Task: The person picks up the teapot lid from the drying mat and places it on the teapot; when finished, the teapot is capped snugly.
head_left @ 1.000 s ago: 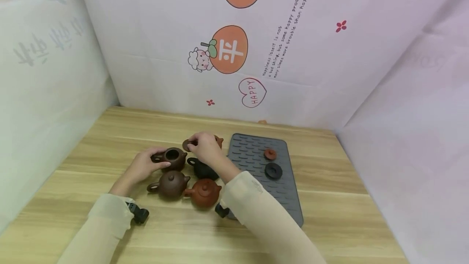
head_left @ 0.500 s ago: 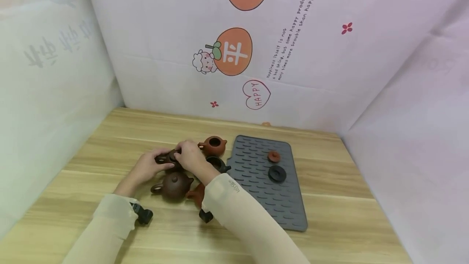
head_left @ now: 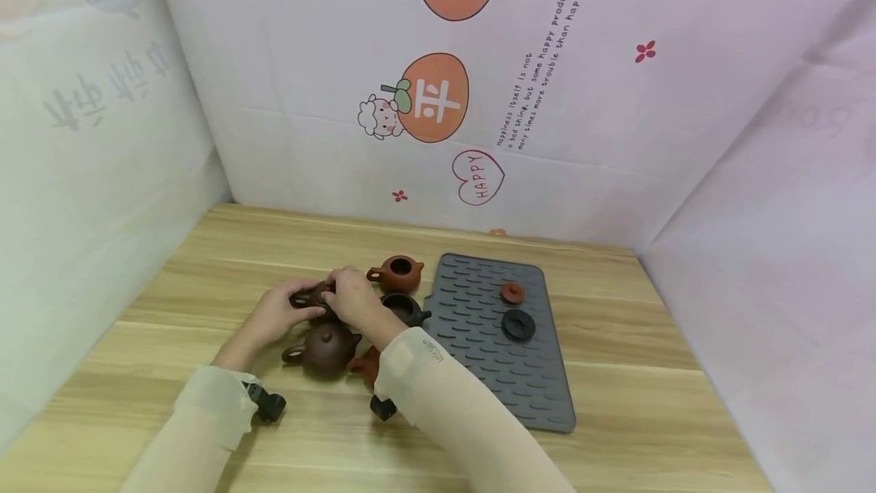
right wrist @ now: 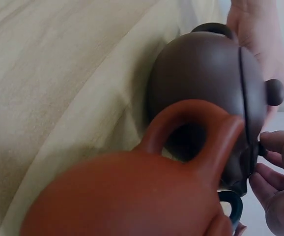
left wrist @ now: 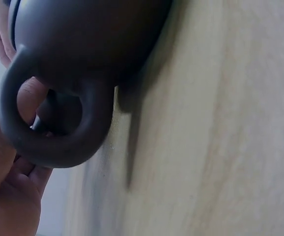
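A small brown teapot (head_left: 312, 297) sits on the wood-grain surface (head_left: 636, 402), a person's left hand (head_left: 277, 311) keeping its grip around the body as the right hand (head_left: 353, 300) pinches the brown lid (head_left: 325, 296) at the top. A larger brown teapot (head_left: 327, 351) stands nearer the person, beside a partly hidden orange teapot (head_left: 369, 366). To the right: an open black teapot (head_left: 412, 313), an open red teapot (head_left: 402, 277) and a gray mat (head_left: 472, 356) bearing two lids (head_left: 518, 325).

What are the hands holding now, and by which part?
The left hand holds the rear brown teapot around its handle side; the right hand seems to pinch that teapot's lid knob.
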Demonstrator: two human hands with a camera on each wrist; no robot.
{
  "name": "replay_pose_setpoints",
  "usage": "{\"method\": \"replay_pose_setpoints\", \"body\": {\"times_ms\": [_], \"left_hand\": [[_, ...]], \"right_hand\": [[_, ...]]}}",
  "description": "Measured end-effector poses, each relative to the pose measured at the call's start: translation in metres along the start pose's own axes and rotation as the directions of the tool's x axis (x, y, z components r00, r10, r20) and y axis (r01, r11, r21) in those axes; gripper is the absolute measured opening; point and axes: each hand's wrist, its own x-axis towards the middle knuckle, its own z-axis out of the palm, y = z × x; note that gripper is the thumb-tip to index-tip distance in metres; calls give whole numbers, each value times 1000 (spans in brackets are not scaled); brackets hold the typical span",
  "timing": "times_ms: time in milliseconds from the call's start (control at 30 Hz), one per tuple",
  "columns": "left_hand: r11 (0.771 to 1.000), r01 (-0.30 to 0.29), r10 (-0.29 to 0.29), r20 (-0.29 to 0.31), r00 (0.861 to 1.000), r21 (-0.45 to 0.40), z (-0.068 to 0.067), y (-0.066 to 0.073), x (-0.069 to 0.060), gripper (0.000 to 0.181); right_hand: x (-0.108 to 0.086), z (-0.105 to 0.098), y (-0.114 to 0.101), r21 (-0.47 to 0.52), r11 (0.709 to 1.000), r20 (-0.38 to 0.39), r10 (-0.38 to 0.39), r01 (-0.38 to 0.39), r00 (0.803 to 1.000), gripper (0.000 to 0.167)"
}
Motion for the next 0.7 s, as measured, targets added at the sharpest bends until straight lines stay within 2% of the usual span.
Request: {"method": "replay_pose_setpoints", "body": {"times_ms": [200, 333, 500, 600, 700], "left_hand": [[998, 7, -10, 38, 999, 59, -4, 6, 2, 53], [992, 25, -33, 62, 998, 124, -7, 22, 4, 62], [989, -61, 49, 90, 995, 133, -2, 57, 6, 57], [983, -128, 109, 140, 984, 134, 6, 76, 9, 53], [978, -155, 127, 193, 973, 140, 15, 87, 12, 50]], "right_hand": [[-8, -19, 13, 54, 999, -3, -3, 3, 1000, 31], [-18, -37, 34, 129, 991, -41, -19, 24, 999, 32], [-36, -59, 68, 203, 978, -117, -16, 40, 993, 27], [-50, -70, 88, 214, 977, -141, 27, 4, 990, 25], [-63, -78, 108, 230, 973, -152, 72, -36, 986, 26]]}}
